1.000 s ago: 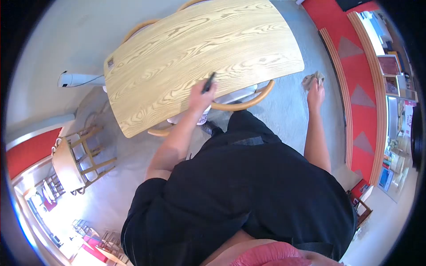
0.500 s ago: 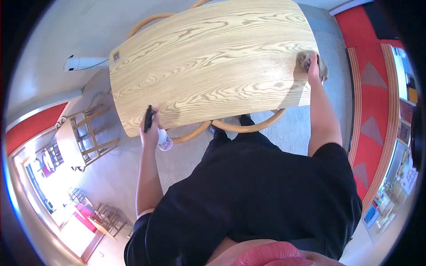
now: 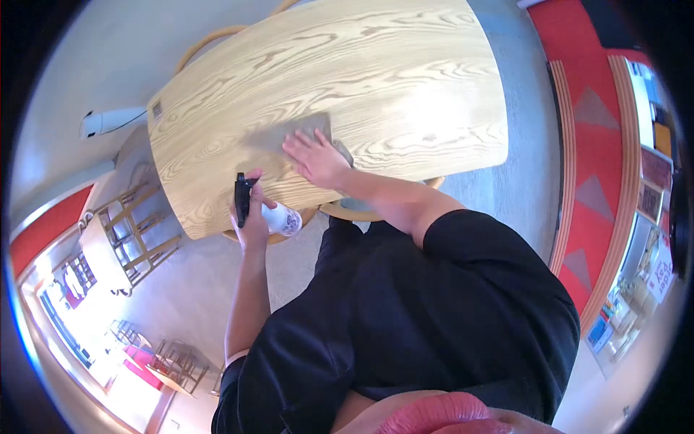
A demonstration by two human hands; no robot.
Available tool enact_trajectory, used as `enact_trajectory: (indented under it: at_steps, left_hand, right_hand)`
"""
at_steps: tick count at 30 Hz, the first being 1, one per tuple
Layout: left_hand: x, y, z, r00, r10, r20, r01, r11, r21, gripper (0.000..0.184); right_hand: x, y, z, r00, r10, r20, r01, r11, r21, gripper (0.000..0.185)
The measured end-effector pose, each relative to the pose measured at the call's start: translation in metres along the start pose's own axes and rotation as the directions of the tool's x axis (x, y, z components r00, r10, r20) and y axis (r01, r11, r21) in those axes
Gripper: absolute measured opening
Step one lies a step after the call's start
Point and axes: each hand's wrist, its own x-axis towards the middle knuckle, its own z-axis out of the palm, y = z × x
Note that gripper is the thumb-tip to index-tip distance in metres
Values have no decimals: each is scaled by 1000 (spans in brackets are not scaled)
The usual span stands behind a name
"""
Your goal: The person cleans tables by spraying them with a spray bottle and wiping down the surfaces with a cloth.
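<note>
My left hand is closed around the neck of a spray bottle, just off the near left edge of the wooden table. The bottle has a black trigger head and a white body with a purple pattern. Lying flat with its fingers spread, my right hand presses a grey-brown cloth onto the tabletop near the middle of the near side. Part of the cloth is hidden beneath the palm, and another bit of it shows by the wrist.
Curved wooden chair backs stand at the table's far side and under its near edge. A small printed code square is on the far left corner. Another table with chairs is at left; a red panelled wall runs along the right.
My right hand has swept the cloth from the table's right end leftward to near the middle, its fingers now spread flat. My left hand still holds the spray bottle, slightly more tilted.
</note>
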Motion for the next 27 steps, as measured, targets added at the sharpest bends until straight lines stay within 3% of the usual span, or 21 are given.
enact_trajectory:
  at_steps: [1,4,5,6,7,8,10,11,13,15,16,17,20,21,23,24,26,27]
  left_hand:
    - [2,1,1,999,35,4,-35,998,52,34]
    - [6,11,-5,999,-5,42,-2,987,163,33]
    - [7,4,-9,999,12,39,-18,987,162,31]
    - [6,-3,-13,999,11,36,-16,987,162,31]
    - [5,-9,-19,999,0,52,-10,981,196,30]
    - [6,-13,-20,997,0,71,-16,974,225,29]
    - [2,-19,-23,997,-9,70,-4,982,187,29]
    - [3,-20,-24,998,-29,59,20,988,155,29]
    - [1,-22,-27,996,-45,78,31,984,175,29]
    - [6,-29,-18,993,-61,99,43,983,178,29]
    - [10,-32,-14,994,-19,104,-1,981,195,29]
    - [13,-32,-9,993,0,119,-25,978,207,29]
    - [22,-14,10,998,4,58,-13,987,163,28]
    - [26,-3,14,995,85,60,-92,987,130,29]
    - [36,-1,3,995,90,38,-94,988,120,30]
    - [42,-4,-4,990,134,45,-138,982,126,30]
    - [47,9,-5,985,171,18,-172,982,72,30]
    - [50,7,-7,985,175,0,-174,977,122,30]
  right_hand:
    - [-11,5,-13,1000,25,6,-25,1000,-4,61]
    - [-63,69,-95,917,326,230,-297,943,-153,57]
    - [-82,112,-118,913,397,91,-378,909,-174,55]
    - [-104,155,-147,915,396,-81,-389,812,-435,55]
    - [-124,190,-183,719,688,-98,-641,604,-473,57]
    - [-147,230,-203,679,626,-383,-730,524,-438,57]
    - [-163,274,-232,357,800,-482,-925,232,-301,61]
    - [-152,282,-233,349,796,-494,-929,225,-294,61]
    - [-132,268,-223,375,813,-444,-922,280,-267,65]
    - [-99,252,-167,572,724,-385,-820,513,-253,61]
    - [-63,202,-150,646,692,-322,-757,525,-389,58]
    - [-43,165,-127,696,700,-158,-717,672,-182,57]
    - [-20,26,-83,803,571,172,-562,821,-104,44]
    - [-48,4,-41,935,354,21,-350,932,-94,42]
    - [-87,-18,-26,983,179,-24,-180,984,-17,37]
    - [-110,-16,-49,965,248,81,-254,964,80,35]
    - [-152,46,-91,820,561,117,-569,820,58,36]
    - [-176,96,-122,807,588,64,-545,781,-304,40]
